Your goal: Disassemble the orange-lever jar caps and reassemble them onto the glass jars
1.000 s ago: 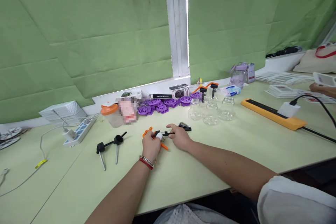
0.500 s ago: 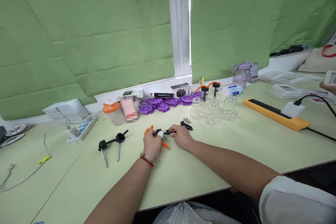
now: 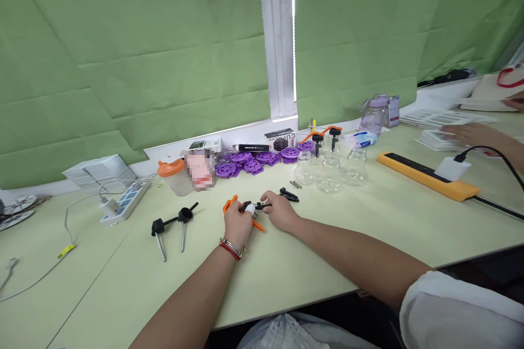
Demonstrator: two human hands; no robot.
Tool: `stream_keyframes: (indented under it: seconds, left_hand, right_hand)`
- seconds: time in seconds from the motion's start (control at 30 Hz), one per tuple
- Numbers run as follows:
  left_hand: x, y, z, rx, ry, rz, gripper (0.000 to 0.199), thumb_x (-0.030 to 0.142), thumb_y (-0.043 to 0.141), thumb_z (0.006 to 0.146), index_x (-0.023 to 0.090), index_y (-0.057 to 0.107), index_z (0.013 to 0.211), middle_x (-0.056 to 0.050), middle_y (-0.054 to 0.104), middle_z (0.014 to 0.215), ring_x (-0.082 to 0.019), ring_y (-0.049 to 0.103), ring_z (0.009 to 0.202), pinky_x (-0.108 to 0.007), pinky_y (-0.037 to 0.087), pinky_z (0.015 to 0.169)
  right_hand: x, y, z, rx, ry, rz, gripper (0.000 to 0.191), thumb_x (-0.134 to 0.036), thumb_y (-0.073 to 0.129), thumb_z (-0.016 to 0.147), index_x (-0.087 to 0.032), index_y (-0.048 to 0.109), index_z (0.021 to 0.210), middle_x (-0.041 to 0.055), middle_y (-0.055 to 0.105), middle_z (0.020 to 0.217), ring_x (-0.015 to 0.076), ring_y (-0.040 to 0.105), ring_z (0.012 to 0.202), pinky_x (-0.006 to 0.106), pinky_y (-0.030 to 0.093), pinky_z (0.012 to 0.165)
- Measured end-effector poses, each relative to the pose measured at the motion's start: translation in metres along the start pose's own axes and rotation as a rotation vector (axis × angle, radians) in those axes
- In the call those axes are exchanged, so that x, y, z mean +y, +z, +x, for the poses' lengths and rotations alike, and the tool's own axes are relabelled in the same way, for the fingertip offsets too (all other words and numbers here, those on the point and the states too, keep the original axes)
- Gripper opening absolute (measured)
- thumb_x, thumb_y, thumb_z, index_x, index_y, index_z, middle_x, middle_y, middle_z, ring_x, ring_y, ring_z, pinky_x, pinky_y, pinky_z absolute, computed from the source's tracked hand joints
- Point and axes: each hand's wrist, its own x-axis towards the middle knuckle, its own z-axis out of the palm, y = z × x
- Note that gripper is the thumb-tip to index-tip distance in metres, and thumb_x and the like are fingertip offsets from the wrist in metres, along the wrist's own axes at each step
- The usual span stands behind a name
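Observation:
My left hand (image 3: pixel 238 223) is closed around a black-and-white part (image 3: pixel 250 209) with orange pieces (image 3: pixel 230 203) sticking out on both sides of the fingers. With fingertips pinched, my right hand (image 3: pixel 280 211) holds a thin black piece (image 3: pixel 262 206) against the right side of that part. How the two join is hidden by the fingers. Just beyond my right hand lie small black parts (image 3: pixel 289 194) and several little metal springs (image 3: pixel 296 184). To the left of my hands, two black fittings with metal rods (image 3: pixel 183 229) rest on the table.
Glass jars (image 3: pixel 329 177) stand behind my right hand, near a row of purple plastic parts (image 3: pixel 254 166). An orange-lidded cup (image 3: pixel 172 177) is at the back left. A yellow power strip (image 3: pixel 426 177) lies right, with another person's hand (image 3: pixel 470 135) beyond it.
My hands keep nearly the same place and grip. At the far right, the other person's hand has reached in over the white frames. The view has shifted slightly.

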Motion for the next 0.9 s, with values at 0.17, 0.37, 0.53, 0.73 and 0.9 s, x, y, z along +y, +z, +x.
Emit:
stream_keyframes:
  seconds: [0.17, 0.37, 0.53, 0.73, 0.9]
  left_hand:
    - [-0.001, 0.0, 0.001, 0.003, -0.019, 0.003, 0.013, 0.025, 0.057, 0.068, 0.019, 0.046, 0.064, 0.003, 0.047, 0.055, -0.011, 0.044, 0.048, -0.023, 0.034, 0.045]
    - [-0.001, 0.0, 0.001, -0.002, -0.024, 0.011, 0.011, 0.024, 0.056, 0.069, 0.019, 0.047, 0.066, 0.002, 0.049, 0.057, -0.011, 0.046, 0.049, -0.023, 0.035, 0.045]
    - [-0.004, -0.003, 0.005, 0.01, -0.037, 0.006, 0.014, 0.026, 0.058, 0.07, 0.018, 0.047, 0.067, 0.003, 0.049, 0.058, -0.009, 0.045, 0.046, -0.022, 0.036, 0.042]
    - [0.0, -0.009, 0.007, -0.005, -0.104, -0.054, 0.016, 0.026, 0.06, 0.071, 0.017, 0.048, 0.071, 0.003, 0.047, 0.06, -0.008, 0.046, 0.041, -0.022, 0.037, 0.036]
    - [0.01, -0.022, 0.007, -0.021, -0.098, -0.139, 0.022, 0.025, 0.062, 0.071, 0.014, 0.054, 0.087, 0.003, 0.049, 0.065, -0.007, 0.046, 0.041, -0.022, 0.04, 0.037]
  right_hand:
    - [0.0, 0.0, 0.0, -0.015, -0.001, -0.009, 0.023, -0.008, 0.055, 0.076, -0.02, 0.06, 0.094, 0.0019, 0.065, 0.082, 0.0149, 0.057, 0.075, 0.024, 0.037, 0.065]
    - [-0.002, -0.001, 0.0, -0.012, 0.02, -0.018, 0.028, -0.007, 0.056, 0.076, -0.02, 0.057, 0.1, 0.0026, 0.065, 0.085, 0.015, 0.057, 0.077, 0.024, 0.036, 0.065]
    - [-0.003, -0.002, 0.0, -0.027, -0.001, -0.026, 0.03, -0.009, 0.055, 0.077, -0.02, 0.054, 0.104, 0.0017, 0.064, 0.083, 0.0144, 0.056, 0.075, 0.024, 0.036, 0.065]
    - [0.0, -0.001, 0.002, -0.014, -0.004, -0.049, 0.02, -0.013, 0.053, 0.078, -0.021, 0.057, 0.096, 0.0022, 0.064, 0.084, 0.0149, 0.055, 0.076, 0.023, 0.035, 0.063]
    - [0.002, -0.001, -0.001, -0.036, 0.001, 0.005, 0.015, -0.017, 0.05, 0.08, -0.02, 0.059, 0.092, 0.0021, 0.064, 0.079, 0.0145, 0.055, 0.07, 0.023, 0.036, 0.06]
